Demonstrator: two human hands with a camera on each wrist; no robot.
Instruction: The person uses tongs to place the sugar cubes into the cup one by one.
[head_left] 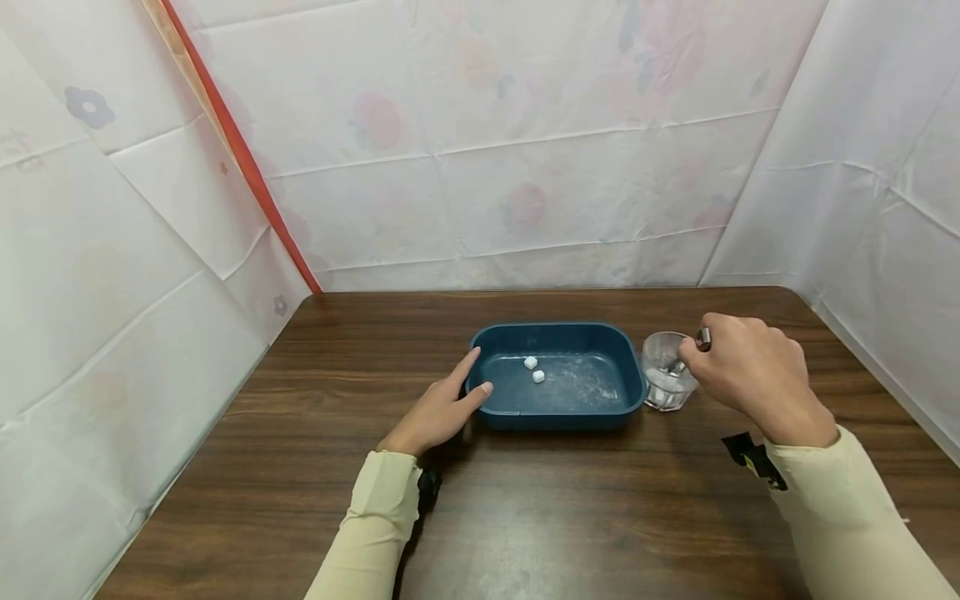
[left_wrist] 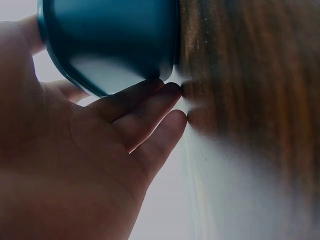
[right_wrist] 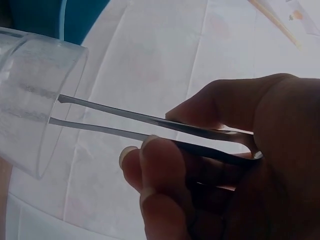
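White sheeting (head_left: 480,183), faintly printed with pink fruit, hangs behind and beside the worktop (head_left: 322,500), a red strip (head_left: 240,154) running down it at 10 o'clock. The worktop is dark brown wood grain, glossy towards 6 o'clock. Pale yellow sleeves (head_left: 847,500) reach in from 5 and 7 o'clock. At the middle of the worktop sits a dark blue tray (head_left: 555,421), its long sides running from 9 to 3 o'clock. At the tray's 9 o'clock end, the left hand (head_left: 431,412) rests with its grip wide, fingers spread, the thumb over the rim. Right of the glass, at its 3 o'clock, the right hand (head_left: 753,371) has a narrow grip, pinching tweezers between thumb and fingers. The clear glass (head_left: 658,362) stands upright just beside the tray at 3 o'clock, holding white pieces too blurred to count. The metal tweezers (right_wrist: 135,117) point into its mouth, their 2 tips apart. Smallest are 2 white cubes (head_left: 531,363) on the tray floor, near each other, at 10 and 9 o'clock from its centre.
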